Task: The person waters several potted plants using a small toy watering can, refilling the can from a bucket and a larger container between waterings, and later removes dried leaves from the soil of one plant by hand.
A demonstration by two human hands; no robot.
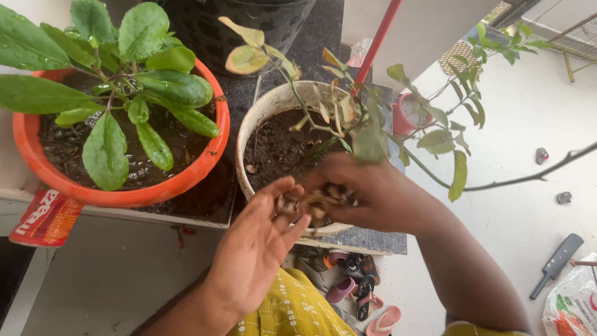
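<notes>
Right hand (pixel 367 190) grasps a clump of dry leaves (pixel 317 202), long axis running 3 to 9 o'clock, over the white pot (pixel 261 118). Left hand (pixel 261 242) lies open, palm up, fingertips touching the clump.

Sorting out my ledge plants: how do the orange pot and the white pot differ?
The orange pot carries broad, wet, glossy green leaves; the white pot has a sparse stem with small yellowing leaves. The orange pot stands untouched, while both hands, left hand and right hand, hold dry bits over the white one. Both contain dark soil.
</notes>
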